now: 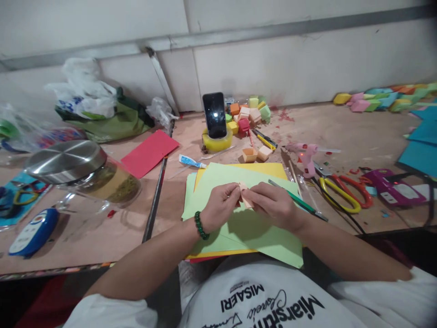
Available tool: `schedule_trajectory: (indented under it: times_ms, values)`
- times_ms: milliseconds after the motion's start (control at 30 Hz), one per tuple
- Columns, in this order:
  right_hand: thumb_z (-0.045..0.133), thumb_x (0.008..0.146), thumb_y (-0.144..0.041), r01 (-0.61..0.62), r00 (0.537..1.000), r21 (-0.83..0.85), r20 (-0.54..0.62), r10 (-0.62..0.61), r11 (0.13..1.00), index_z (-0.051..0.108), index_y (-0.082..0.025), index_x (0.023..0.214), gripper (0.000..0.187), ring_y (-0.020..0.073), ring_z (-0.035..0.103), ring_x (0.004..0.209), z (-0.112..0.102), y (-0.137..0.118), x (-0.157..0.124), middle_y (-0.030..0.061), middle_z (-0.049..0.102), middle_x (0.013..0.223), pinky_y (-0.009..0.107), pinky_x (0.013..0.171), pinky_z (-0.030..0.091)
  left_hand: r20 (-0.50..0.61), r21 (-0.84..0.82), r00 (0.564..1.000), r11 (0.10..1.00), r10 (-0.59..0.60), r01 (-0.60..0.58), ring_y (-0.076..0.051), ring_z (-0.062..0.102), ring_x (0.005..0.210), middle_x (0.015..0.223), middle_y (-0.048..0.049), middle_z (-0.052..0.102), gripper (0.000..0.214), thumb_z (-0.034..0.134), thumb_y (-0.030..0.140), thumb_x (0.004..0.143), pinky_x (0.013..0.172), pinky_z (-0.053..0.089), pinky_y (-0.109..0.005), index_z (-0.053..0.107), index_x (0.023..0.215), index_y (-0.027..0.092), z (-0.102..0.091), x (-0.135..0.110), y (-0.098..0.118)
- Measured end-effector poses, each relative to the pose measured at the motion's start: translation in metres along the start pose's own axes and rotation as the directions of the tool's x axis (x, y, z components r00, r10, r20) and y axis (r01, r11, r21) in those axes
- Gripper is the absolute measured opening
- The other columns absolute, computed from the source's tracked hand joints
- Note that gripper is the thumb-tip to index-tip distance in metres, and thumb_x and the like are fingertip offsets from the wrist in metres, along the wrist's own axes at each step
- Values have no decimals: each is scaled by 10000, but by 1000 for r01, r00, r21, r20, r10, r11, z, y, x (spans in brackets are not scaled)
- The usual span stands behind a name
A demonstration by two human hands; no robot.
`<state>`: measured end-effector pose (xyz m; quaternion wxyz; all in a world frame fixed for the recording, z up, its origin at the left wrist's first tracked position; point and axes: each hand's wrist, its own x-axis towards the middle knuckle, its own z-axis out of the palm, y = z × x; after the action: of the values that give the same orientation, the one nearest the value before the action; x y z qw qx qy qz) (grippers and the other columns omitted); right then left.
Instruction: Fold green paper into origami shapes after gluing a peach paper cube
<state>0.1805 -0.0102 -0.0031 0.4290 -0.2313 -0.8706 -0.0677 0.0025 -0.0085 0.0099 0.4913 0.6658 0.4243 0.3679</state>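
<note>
At the near edge of the bench (112,239) lies a stack of paper, pale green sheets (273,241) on top. Above these, the left hand (220,205) and right hand (276,205) meet, thumbs and fingers of both pinching a small peach paper piece (247,201) between them. A green pen-like tool (303,205) lies just beside the right hand. Past the sheets sit an open peach paper box (249,156) and a pink glue gun (306,159). Farther off, a phone (215,115) stands propped on a yellow tape roll (217,144), next to piled paper boxes (244,125), with a pale wall (283,73) behind
</note>
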Motion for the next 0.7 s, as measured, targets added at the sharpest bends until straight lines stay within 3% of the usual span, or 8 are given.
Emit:
schedule_trajectory:
  times_ms: [200, 300, 367, 433, 533, 600, 700]
  values:
    - [528, 878, -48, -15, 1000, -76, 6, 15, 997, 588, -163, 1212, 359, 161, 644, 715, 2, -2, 1, 81, 698, 836, 274, 608, 567, 45, -209, 999, 977, -29, 38, -118, 495, 629, 654, 6, 516, 399, 478, 525, 897, 615, 444, -240, 531, 724, 169, 3, -2, 1]
    - [496, 866, -52, -81, 996, 62, 45, 79, 995, 617, -169, 1194, 369, 179, 679, 796, -1, -2, 3, 107, 717, 915, 290, 652, 584, 58, -224, 998, 973, -39, 52, -118, 476, 639, 664, 16, 487, 403, 492, 558, 888, 619, 445, -242, 512, 760, 177, 3, -2, 0]
    - [489, 877, -82, -194, 980, 214, 81, 180, 958, 642, -187, 1150, 330, 168, 692, 803, -3, -1, 3, 93, 727, 919, 282, 673, 587, 46, -180, 999, 983, -26, 34, -121, 465, 627, 659, 18, 476, 405, 457, 561, 907, 618, 445, -253, 494, 759, 186, 4, -1, -1]
    - [509, 906, -145, -362, 931, 332, 93, 352, 871, 651, -202, 1127, 269, 138, 685, 699, -4, 1, 4, 49, 726, 827, 262, 643, 583, 36, -85, 999, 996, 26, -23, -130, 472, 632, 665, 7, 488, 405, 392, 529, 946, 645, 448, -273, 470, 730, 196, 4, -1, -2]
    - [585, 904, -265, -570, 802, 428, 103, 588, 702, 684, -205, 1052, 188, 105, 620, 529, -2, 4, 4, -2, 689, 690, 234, 532, 549, 33, 99, 990, 985, 136, -139, -148, 497, 694, 707, -18, 528, 408, 307, 457, 989, 729, 448, -300, 428, 690, 208, 4, -3, 0]
    - [630, 877, -307, -609, 764, 477, 134, 632, 634, 720, -201, 927, 148, 98, 589, 496, 0, 7, 5, 1, 682, 672, 228, 481, 513, 37, 183, 982, 965, 185, -188, -157, 506, 728, 734, -27, 542, 401, 268, 431, 1000, 762, 444, -307, 419, 700, 212, 3, -4, 1]
    - [663, 853, -328, -618, 752, 526, 180, 635, 584, 736, -202, 807, 153, 96, 567, 491, -1, 9, 8, 10, 685, 672, 229, 457, 478, 57, 238, 976, 947, 209, -217, -158, 499, 725, 726, -19, 518, 395, 225, 410, 1006, 749, 434, -299, 414, 718, 216, 4, -5, 3]
